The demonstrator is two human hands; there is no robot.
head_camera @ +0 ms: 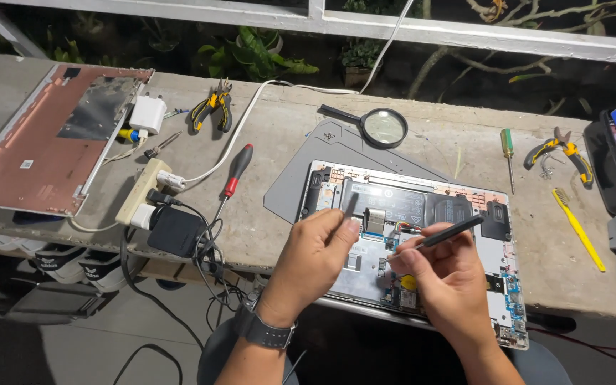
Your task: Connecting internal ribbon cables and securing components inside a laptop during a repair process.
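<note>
At the frame's lower centre, the right hand (450, 274) pinches a black stylus-like tool (445, 235), its long axis rising to the right and its tip aimed left-down at the opened laptop (497, 285) on the bench (286, 135). The left hand (315, 257), fingers closed on a thin dark strip (351, 204), hovers just left of the tip, nearer the ribbon connector (375, 221).

Left wrist: dark grey wristwatch (264, 329), wide band. Both forearms bare, no sleeves. Hands bare, no gloves, no rings visible.
</note>
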